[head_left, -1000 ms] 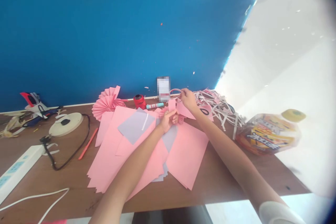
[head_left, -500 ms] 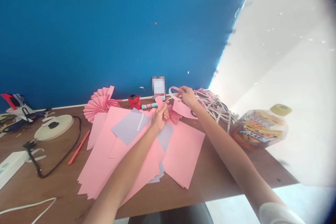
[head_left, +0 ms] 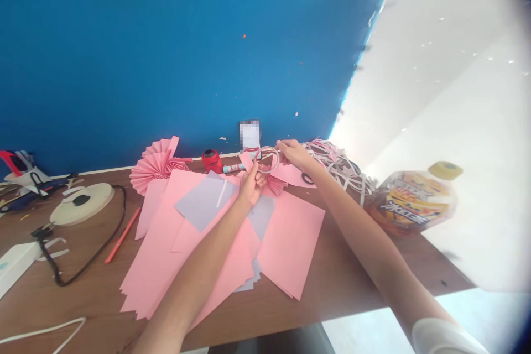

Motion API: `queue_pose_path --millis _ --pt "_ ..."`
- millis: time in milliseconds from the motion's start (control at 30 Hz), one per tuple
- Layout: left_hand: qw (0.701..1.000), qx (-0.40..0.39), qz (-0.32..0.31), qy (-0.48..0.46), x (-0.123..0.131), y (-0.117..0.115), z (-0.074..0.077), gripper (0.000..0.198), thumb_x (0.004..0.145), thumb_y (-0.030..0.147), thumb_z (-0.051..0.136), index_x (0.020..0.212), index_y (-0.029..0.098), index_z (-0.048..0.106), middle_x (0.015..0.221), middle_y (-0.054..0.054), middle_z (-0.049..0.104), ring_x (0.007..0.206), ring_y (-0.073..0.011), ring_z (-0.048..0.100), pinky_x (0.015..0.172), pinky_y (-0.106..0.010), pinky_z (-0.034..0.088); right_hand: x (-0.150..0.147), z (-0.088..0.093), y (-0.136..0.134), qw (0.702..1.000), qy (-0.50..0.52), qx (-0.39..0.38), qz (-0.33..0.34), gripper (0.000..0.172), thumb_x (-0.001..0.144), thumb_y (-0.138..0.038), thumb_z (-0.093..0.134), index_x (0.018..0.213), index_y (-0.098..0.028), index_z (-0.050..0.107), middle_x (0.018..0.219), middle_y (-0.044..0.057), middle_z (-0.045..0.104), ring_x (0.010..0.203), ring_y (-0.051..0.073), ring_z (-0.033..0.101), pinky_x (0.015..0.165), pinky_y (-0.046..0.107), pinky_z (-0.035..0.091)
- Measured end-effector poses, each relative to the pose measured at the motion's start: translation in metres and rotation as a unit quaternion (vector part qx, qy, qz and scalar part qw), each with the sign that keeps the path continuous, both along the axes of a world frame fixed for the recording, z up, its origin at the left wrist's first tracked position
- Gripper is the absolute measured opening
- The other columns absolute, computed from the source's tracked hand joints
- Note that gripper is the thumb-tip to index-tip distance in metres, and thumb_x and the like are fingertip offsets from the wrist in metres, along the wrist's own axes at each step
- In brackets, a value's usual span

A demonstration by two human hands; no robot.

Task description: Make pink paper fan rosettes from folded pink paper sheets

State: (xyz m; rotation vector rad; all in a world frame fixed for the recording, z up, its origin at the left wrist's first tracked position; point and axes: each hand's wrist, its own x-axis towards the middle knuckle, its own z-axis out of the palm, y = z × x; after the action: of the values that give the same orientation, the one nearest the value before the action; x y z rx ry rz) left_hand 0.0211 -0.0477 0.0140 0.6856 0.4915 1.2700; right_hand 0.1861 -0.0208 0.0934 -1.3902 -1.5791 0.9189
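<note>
The left hand point(head_left: 251, 185) clamps the pleated pink fan point(head_left: 276, 183), apparently keeping its folds compressed; the right hand point(head_left: 291, 152), apart, pinches the thin ring point(head_left: 266, 172) between them. Pink sheets point(head_left: 292, 243) lie nearer on the counter point(head_left: 336, 276), seemingly for reach.

This looks like a small paper-craft corner indoors; whether it belongs to a home, a classroom or a workshop cannot be told. A brown wooden table point(head_left: 332, 282) stands against a blue wall point(head_left: 166, 38), with a white wall point(head_left: 464, 83) on the right. Pink sheets point(head_left: 292, 243), pleated paper fans point(head_left: 150, 172), a heap of cut strips point(head_left: 332, 163) and what seems a glue stick point(head_left: 234, 167) point to craft work. A white power strip point(head_left: 17, 266) on the left and a drink bottle point(head_left: 410, 203) on the right suggest an informal, everyday room.
</note>
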Motion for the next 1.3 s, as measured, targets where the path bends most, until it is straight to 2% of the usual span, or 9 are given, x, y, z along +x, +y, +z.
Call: queue_pose_path --millis 233,400,533,667,767,867,1100,1200,1300 --pt "1.0 -0.014 0.011 -0.019 0.0 0.003 0.0 0.034 0.076 0.043 0.074 0.078 0.016 0.054 0.052 0.01 0.028 0.043 -0.0024 0.029 0.042 -0.017 0.025 0.041 0.013 0.006 0.953 -0.025 0.173 -0.247 0.018 0.084 -0.023 0.042 0.087 -0.018 0.059 0.068 0.005 0.066 0.062 0.016 0.061 0.064 0.029 0.045" --pt "0.999 -0.02 0.002 -0.039 0.0 0.005 -0.003 0.033 0.077 0.042 0.074 0.079 0.015 0.056 0.053 0.009 0.03 0.045 -0.0027 0.032 0.044 -0.016 0.027 0.059 0.03 -0.004 0.882 -0.045 0.275 -0.381 0.038 0.084 -0.015 0.035 0.121 -0.014 0.044 0.112 0.016 0.062 0.097 0.018 0.06 0.086 0.03 0.045" --pt "0.999 -0.009 -0.003 -0.044 0.0 0.005 -0.006 0.033 0.077 0.042 0.074 0.08 0.014 0.058 0.054 0.008 0.031 0.046 -0.0026 0.034 0.044 -0.016 0.028 0.059 0.03 -0.005 0.919 -0.187 0.129 -0.322 0.045 0.088 -0.022 0.036 0.132 -0.015 0.041 0.125 0.017 0.059 0.106 0.025 0.059 0.092 0.037 0.045" --pt "0.999 -0.016 -0.003 -0.046 0.001 0.005 -0.007 0.033 0.076 0.041 0.075 0.08 0.014 0.057 0.055 0.008 0.031 0.046 -0.0026 0.034 0.044 -0.016 0.027 0.043 0.024 -0.009 0.951 -0.286 -0.02 -0.111 0.036 0.079 -0.025 0.057 0.114 -0.018 0.062 0.101 0.011 0.07 0.087 0.027 0.066 0.079 0.036 0.049" --pt "0.999 -0.017 -0.002 -0.045 0.001 0.005 -0.005 0.032 0.077 0.041 0.074 0.079 0.014 0.058 0.054 0.008 0.03 0.046 -0.0028 0.033 0.044 -0.017 0.027 0.026 0.028 -0.019 0.933 -0.33 -0.057 0.135 0.045 0.078 -0.019 0.055 0.122 -0.024 0.06 0.124 0.007 0.064 0.085 0.021 0.067 0.075 0.03 0.05" --pt "0.999 -0.013 -0.003 -0.035 0.001 0.003 -0.003 0.032 0.077 0.043 0.073 0.08 0.015 0.058 0.054 0.008 0.031 0.046 -0.0033 0.033 0.045 -0.017 0.028 0.014 0.037 -0.031 0.895 -0.356 -0.046 0.266 0.037 0.076 -0.016 0.057 0.111 -0.026 0.066 0.126 0.004 0.064 0.103 0.021 0.064 0.081 0.027 0.049" --pt "0.999 -0.011 -0.018 -0.031 0.002 -0.002 0.001 0.031 0.078 0.043 0.073 0.081 0.015 0.059 0.057 0.007 0.032 0.049 -0.0041 0.034 0.047 -0.017 0.031 0.001 0.041 -0.038 0.899 -0.359 -0.061 0.245 0.023 0.086 -0.027 0.048 0.079 -0.017 0.067 0.081 0.006 0.07 0.072 0.017 0.068 0.062 0.025 0.045" --pt "0.999 -0.01 -0.018 -0.034 0.002 -0.001 0.0 0.029 0.079 0.041 0.072 0.081 0.016 0.058 0.057 0.007 0.032 0.048 -0.0043 0.033 0.047 -0.018 0.03 -0.001 0.037 -0.037 0.888 -0.438 -0.017 0.14 0.024 0.086 -0.025 0.048 0.078 -0.017 0.069 0.082 0.01 0.072 0.075 0.02 0.068 0.067 0.028 0.044" --pt "0.999 -0.007 -0.02 -0.041 0.001 0.001 -0.002 0.027 0.08 0.039 0.071 0.082 0.016 0.058 0.058 0.007 0.032 0.049 -0.0042 0.034 0.047 -0.018 0.03 0.001 0.038 -0.036 0.87 -0.49 0.038 -0.034 0.028 0.09 -0.028 0.045 0.093 -0.017 0.071 0.097 0.017 0.071 0.091 0.028 0.066 0.073 0.033 0.044"
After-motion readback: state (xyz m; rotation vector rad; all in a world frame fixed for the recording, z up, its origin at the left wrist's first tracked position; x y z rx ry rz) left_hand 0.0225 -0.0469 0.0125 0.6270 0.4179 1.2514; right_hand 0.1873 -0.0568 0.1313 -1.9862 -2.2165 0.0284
